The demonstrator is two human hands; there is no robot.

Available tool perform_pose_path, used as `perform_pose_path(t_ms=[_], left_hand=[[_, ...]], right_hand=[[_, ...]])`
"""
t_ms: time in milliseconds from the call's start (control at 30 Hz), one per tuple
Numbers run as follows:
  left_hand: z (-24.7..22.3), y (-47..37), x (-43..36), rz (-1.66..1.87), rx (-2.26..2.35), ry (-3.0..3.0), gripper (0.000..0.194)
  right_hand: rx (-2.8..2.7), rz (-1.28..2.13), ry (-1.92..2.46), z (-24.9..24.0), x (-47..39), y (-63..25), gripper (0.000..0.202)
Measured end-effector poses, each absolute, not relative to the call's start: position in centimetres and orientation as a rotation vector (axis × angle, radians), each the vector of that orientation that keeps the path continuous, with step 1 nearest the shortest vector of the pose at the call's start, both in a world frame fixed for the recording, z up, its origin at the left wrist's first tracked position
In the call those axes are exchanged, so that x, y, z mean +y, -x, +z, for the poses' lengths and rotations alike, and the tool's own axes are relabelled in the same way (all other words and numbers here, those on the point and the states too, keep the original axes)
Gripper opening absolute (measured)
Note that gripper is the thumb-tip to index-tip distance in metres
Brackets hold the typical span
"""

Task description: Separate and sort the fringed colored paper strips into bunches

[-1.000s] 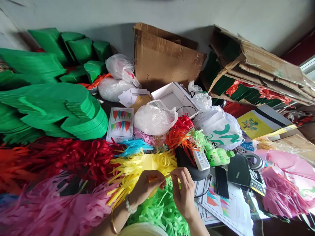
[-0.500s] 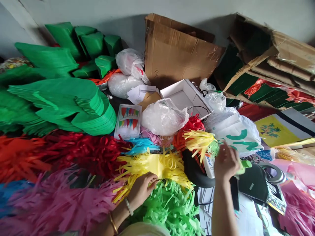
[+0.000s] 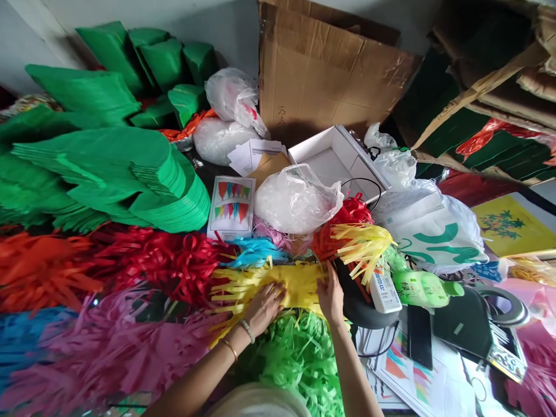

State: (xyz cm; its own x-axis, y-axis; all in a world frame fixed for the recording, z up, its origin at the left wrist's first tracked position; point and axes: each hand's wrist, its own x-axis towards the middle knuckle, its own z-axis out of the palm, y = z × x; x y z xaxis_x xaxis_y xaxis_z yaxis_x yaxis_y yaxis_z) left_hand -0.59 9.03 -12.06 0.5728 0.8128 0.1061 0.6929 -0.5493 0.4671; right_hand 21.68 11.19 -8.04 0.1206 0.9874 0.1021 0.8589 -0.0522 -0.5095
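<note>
A yellow fringed paper sheet [image 3: 299, 284] lies before me, its cut strips spreading out mostly to the left. My left hand [image 3: 266, 306] rests on its middle with the fingers stretched out over the paper. At the sheet's right end, my right hand [image 3: 330, 298] has its fingers bent onto the edge and closed on it; the fingertips are partly hidden. Just beneath is a heap of green paper fringe [image 3: 306, 359]. A bundled yellow tassel [image 3: 365, 243] lies beyond my right hand, close to a white box or bottle with blue print [image 3: 386, 292].
Stacked green cut sheets [image 3: 104, 162] fill the left, with red [image 3: 160, 260] and pink fringe [image 3: 108, 347] in front. To the right lie a green bottle [image 3: 425, 288], a phone [image 3: 419, 336], and a tape roll [image 3: 506, 307]. Plastic bags [image 3: 297, 200] and a white box lid [image 3: 336, 156] sit behind.
My right hand has come left from beside the green bottle to the yellow sheet's right end. My left hand has moved slightly up, its fingers now stretched over the sheet. The view has shifted.
</note>
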Motion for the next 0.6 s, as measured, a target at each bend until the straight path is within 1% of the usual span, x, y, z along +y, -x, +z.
perform_pose_path(t_ms=[67,167,233,367,467,600], left_hand=[[-12.4,0.5,9.2,0.432,1.176,-2.467,0.04],[-12.9,0.3,9.3,0.44,1.134,-2.503,0.035],[-13.1,0.4,9.2,0.455,1.116,-2.524,0.03],[-12.9,0.8,8.9,0.497,1.063,-2.548,0.03],[-12.5,0.9,9.0,0.533,1.048,-2.521,0.028],[-11.9,0.6,9.6,0.57,1.085,-2.41,0.027]], right_hand=[[-1.859,0.338,1.935,-7.6,9.9,-21.2,0.047],[-2.143,0.358,1.751,-7.5,7.6,-19.2,0.033],[-2.285,0.387,1.63,-8.0,6.7,-18.3,0.033],[-2.451,0.343,1.512,-9.4,6.4,-18.4,0.046],[-2.507,0.314,1.485,-9.9,6.9,-19.3,0.037],[-2.526,0.352,1.481,-9.2,7.7,-19.7,0.025]])
